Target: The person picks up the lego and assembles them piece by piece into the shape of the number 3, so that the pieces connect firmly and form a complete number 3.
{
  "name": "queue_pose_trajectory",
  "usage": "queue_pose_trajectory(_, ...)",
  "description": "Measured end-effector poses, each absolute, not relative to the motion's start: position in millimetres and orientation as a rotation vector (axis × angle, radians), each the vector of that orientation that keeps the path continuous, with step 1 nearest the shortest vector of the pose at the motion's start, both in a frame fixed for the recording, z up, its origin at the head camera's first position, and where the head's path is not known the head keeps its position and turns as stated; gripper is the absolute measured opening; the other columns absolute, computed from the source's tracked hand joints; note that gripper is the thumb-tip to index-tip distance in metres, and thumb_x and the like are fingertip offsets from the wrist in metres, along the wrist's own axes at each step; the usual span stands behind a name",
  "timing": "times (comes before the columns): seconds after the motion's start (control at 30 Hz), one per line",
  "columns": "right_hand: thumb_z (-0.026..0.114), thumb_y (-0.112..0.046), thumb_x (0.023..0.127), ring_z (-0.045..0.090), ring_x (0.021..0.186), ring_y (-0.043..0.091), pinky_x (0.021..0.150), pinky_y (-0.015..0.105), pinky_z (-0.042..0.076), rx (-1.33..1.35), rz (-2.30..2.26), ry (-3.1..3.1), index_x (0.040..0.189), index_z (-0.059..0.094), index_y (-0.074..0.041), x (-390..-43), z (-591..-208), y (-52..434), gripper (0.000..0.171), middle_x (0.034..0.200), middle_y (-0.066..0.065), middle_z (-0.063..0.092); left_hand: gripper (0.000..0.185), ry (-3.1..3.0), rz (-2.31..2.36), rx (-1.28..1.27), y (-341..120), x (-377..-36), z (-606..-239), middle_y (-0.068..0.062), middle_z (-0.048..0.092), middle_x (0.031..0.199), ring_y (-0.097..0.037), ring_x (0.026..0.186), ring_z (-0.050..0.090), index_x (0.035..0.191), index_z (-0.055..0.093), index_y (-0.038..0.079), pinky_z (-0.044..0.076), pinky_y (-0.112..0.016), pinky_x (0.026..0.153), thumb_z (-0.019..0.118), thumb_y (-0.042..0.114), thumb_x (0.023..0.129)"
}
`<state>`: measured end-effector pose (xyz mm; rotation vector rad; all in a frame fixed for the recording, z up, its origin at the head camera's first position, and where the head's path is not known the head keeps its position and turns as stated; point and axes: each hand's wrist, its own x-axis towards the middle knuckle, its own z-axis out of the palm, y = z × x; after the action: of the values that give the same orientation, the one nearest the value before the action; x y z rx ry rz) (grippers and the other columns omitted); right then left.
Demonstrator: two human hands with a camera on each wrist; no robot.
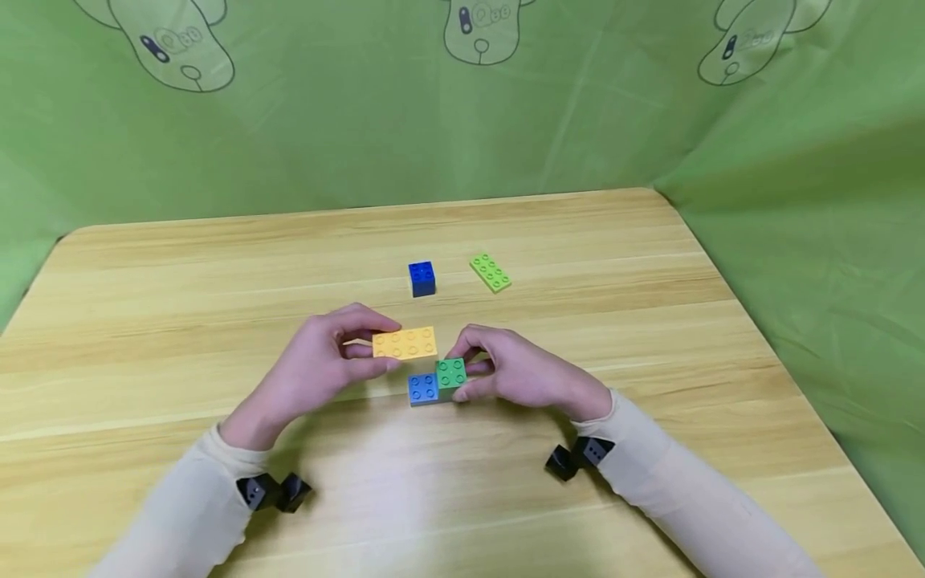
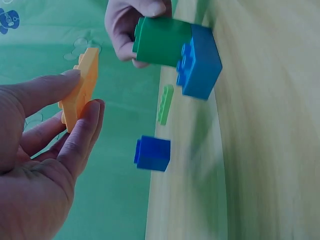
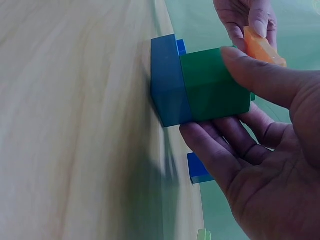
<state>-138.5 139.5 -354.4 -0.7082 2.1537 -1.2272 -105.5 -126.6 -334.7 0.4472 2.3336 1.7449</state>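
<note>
Left hand: the left hand is raised a little over the bench, thumb and fingers pinching the near end of the orange brick, which is held flat, studs up, clear of the wood.
Right hand: the right hand rests low, thumb and fingers curled round the green brick, gripping it from both sides.
Green brick: seated on the right half of a light-blue brick that stands on the bench.
Orange brick: just above and behind the green and light-blue pair; whether it touches them I cannot tell.
Other things: a dark-blue brick and a lime-green plate lie farther back, apart from each other and well clear of both hands.
Surround: green cloth hangs behind and to the right of the bench.
</note>
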Motion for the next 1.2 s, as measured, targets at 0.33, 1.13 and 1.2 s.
queue_pose_trajectory(0.33, 0.083, -0.005, 0.079, 0.060, 0.107, 0.021, 0.090, 0.029, 0.053, -0.697, -1.247, 2.119, 0.106, 0.058, -0.004, -139, -354, 141, 0.037, 0.115, 0.009, 0.059, 0.035, 2.291, 1.758, 0.544, -112, -100, -335, -0.011, 0.062, 0.112, -0.025, 0.095, 0.067, 0.112, 0.069, -0.003, 0.057, -0.029, 0.080, 0.080, -0.004, 0.078)
queue_pose_trajectory(1.13, 0.083, -0.009, 0.080, 0.063, 0.102, 0.017, 0.089, 0.031, 0.053, -0.730, -1.216, 2.148, 0.102, 0.060, -0.007, -139, -357, 140, 0.033, 0.110, 0.005, 0.062, 0.031, 2.358, 1.624, 0.595, -97, -95, -348, -0.005, 0.060, 0.106, -0.018, 0.091, 0.066, 0.109, 0.069, 0.001, 0.055, -0.024, 0.080, 0.080, -0.001, 0.080)
queue_pose_trajectory(1.2, 0.082, -0.008, 0.080, 0.064, 0.102, 0.017, 0.089, 0.031, 0.054, -0.730, -1.231, 2.134, 0.103, 0.059, -0.006, -140, -356, 139, 0.033, 0.111, 0.006, 0.061, 0.031, 2.377, 1.594, 0.617, -97, -95, -349, -0.004, 0.060, 0.106, -0.018, 0.091, 0.066, 0.109, 0.069, 0.001, 0.055, -0.023, 0.081, 0.080, -0.001, 0.080)
